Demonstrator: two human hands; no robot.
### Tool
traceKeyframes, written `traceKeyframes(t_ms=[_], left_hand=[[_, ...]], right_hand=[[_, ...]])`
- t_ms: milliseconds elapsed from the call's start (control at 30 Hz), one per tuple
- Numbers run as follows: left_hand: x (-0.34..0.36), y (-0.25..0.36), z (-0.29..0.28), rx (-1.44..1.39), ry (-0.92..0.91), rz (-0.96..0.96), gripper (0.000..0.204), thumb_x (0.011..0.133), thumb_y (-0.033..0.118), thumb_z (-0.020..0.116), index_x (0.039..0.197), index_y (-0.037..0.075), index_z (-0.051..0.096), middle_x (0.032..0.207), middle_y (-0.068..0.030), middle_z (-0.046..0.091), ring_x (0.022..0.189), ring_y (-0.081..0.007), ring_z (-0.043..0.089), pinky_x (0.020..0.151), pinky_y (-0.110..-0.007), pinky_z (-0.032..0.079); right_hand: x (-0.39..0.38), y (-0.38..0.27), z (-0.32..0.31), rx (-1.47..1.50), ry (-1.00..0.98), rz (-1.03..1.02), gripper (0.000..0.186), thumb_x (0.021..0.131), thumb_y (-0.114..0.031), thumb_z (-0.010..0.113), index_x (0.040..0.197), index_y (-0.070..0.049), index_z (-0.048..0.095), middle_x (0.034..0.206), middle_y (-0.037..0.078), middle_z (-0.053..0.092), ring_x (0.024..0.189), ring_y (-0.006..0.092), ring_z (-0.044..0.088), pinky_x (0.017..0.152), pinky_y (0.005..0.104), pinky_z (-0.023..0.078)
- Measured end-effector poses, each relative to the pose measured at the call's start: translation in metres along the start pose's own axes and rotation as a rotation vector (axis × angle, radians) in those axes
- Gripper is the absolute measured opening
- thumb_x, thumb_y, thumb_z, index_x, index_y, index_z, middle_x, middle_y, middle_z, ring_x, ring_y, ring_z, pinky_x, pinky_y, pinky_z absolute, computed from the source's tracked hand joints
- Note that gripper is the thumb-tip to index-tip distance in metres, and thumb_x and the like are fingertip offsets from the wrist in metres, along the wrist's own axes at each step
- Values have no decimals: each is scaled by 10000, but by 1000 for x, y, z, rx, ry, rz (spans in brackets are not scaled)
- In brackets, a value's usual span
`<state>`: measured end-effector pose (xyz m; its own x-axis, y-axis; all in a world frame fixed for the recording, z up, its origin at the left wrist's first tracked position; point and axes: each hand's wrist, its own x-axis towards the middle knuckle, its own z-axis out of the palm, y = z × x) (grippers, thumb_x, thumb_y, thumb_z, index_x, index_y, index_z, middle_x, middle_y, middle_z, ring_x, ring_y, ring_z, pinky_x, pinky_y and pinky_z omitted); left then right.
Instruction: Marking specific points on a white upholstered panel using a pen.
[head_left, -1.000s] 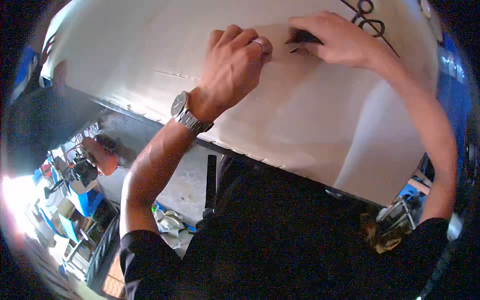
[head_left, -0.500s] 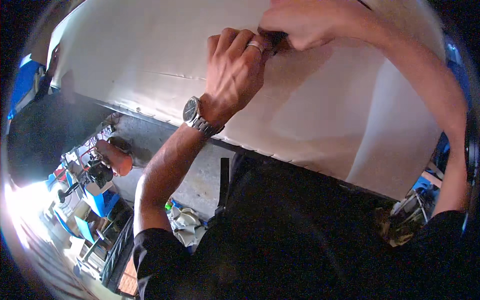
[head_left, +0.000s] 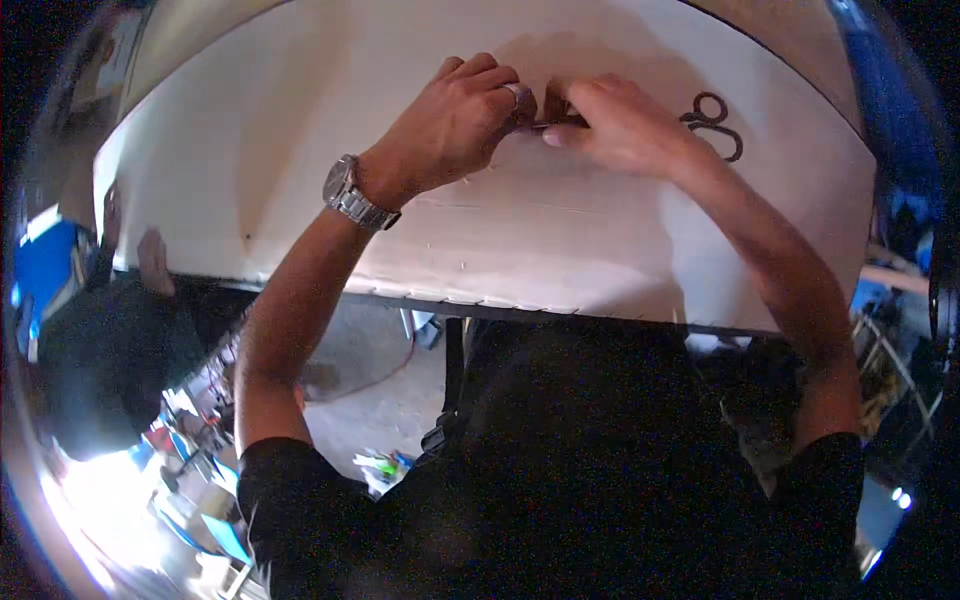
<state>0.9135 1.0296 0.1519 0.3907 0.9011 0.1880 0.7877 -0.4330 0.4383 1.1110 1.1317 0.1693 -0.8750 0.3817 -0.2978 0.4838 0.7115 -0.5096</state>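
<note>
A broad cream sheet (head_left: 560, 250) lies stretched out in front of me, with small slits or fasteners along its near edge. My left hand (head_left: 462, 125), with a ring and a metal wristwatch (head_left: 345, 190), is closed over the sheet, its fingertips hidden. Close to its right, my right hand (head_left: 625, 125) has thumb and fingers pinched around a small dark object (head_left: 572, 118). A thin pale sliver shows between the two hands; its kind is unclear. Dark-handled scissors (head_left: 710, 108) lie on the sheet beyond my right wrist, their blades hidden by that hand.
Another person in dark clothing (head_left: 110, 330) stands at the left, a hand (head_left: 155, 262) at the sheet's edge. Below left are grey floor (head_left: 370, 350) and blue-and-white clutter (head_left: 225, 535). Wooden pieces (head_left: 895, 278) stand at the right.
My view has shifted, showing more of the sheet's far edge. My right hand has come lower and lies level with my left. The scissors' handles now show beside my right wrist.
</note>
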Motion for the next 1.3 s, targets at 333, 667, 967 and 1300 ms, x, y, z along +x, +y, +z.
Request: traceKeyframes(t_ms=[333,667,967,1300], left_hand=[[22,-16,-6,94,-137,289,146,809,66,651,955,82,645,973,-60,584,1010,-246,527,879,-386,412],[20,-17,-1,90,58,436,295,697,57,678,986,45,623,989,-62,571,1015,-252,518,898,-402,402],[16,-24,-6,59,46,459,286,679,47,678,961,88,657,994,-28,597,1033,-231,533,902,-408,407],[-8,-50,-33,120,293,51,225,881,109,569,1073,-4,543,1297,-164,586,1284,-380,479,989,-556,396]], right_hand=[[-21,-24,19,164,191,260,265,853,-197,713,1001,-7,603,918,178,689,898,365,667,789,445,504],[-22,-47,35,120,362,395,243,897,-226,667,981,-8,599,880,196,677,854,414,651,736,496,496],[-17,-61,47,104,416,437,187,928,-222,607,991,-46,609,859,195,666,822,425,647,718,518,493],[-151,-15,46,668,917,521,160,979,-207,575,1044,-61,585,736,-46,465,605,60,419,526,233,353]])
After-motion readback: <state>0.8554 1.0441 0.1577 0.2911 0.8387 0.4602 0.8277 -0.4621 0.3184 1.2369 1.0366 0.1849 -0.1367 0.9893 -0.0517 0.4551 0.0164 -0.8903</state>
